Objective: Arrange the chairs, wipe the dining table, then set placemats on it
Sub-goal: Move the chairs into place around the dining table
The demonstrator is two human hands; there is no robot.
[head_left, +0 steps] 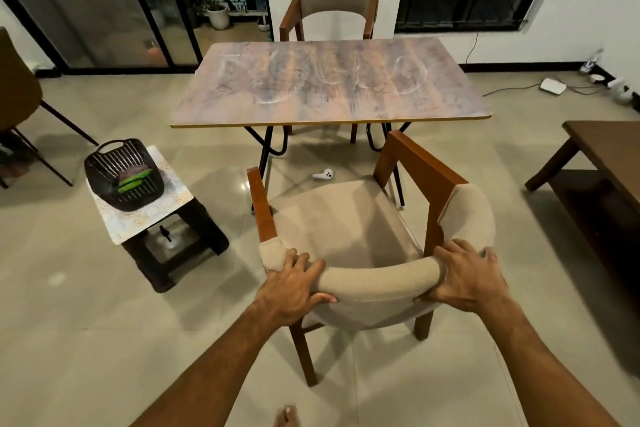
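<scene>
A wooden chair with beige cushions (341, 218) stands on the floor in front of the dining table (329, 104), a short way back from its near edge. My left hand (294, 288) grips the left end of the padded backrest and my right hand (464, 277) grips the right end. The tabletop is brown wood grain with white smeared marks across it. A second matching chair (334, 0) stands at the table's far side, facing me.
A small stool (145, 215) at the left carries a black basket (123, 173) holding a green and dark item. A small white object (323, 174) lies on the floor under the table. A dark wooden bench (602, 156) is at the right, another chair (17, 97) at far left.
</scene>
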